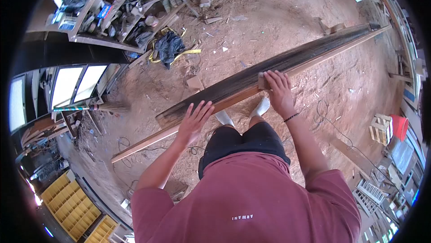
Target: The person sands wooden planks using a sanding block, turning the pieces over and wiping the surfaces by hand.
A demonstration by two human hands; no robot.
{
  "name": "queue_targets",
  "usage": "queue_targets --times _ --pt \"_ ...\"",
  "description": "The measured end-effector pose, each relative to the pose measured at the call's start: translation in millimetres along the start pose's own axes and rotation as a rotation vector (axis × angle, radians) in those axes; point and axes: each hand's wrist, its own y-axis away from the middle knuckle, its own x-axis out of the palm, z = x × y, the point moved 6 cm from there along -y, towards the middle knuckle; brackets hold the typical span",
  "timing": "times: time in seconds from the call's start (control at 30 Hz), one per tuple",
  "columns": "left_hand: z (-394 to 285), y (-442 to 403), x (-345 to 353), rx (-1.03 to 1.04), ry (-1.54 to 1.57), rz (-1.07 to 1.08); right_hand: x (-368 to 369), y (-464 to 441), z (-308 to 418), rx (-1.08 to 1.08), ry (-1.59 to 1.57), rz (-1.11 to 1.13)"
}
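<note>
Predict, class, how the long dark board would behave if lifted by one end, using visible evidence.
The long dark board is probably stiff, since it looks like solid wood. It would likely feel heavy and awkward from one end, being far longer than it is wide. Rolling seems unlikely because its broad face looks flat, though it might swing or twist.

Two hands [196,119] and two socks [261,107] are showing. One dark board [242,74], one broom [112,107], one shirt [251,193] and one red bucket [399,127] are appearing. Three bright panes [66,86] are glowing. Two yellow racks [71,200] are standing. Scraps [213,19] are defying count.
</note>
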Motion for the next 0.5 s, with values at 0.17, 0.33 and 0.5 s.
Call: queue_targets --times 0.17,0.33,0.5 --pt "70.4 99.5 31.5 -0.102 0.022 -0.042 63.0 26.0 127.8 -0.125 -0.064 0.110" --pt "115.1 163.1 34.6 -0.308 0.079 -0.148 90.3 44.2 240.4 -0.296 -0.180 0.098" --pt "119.1 170.6 48.0 -0.370 0.181 -0.032 42.4 -4.7 130.8 -0.048 -0.148 0.290"
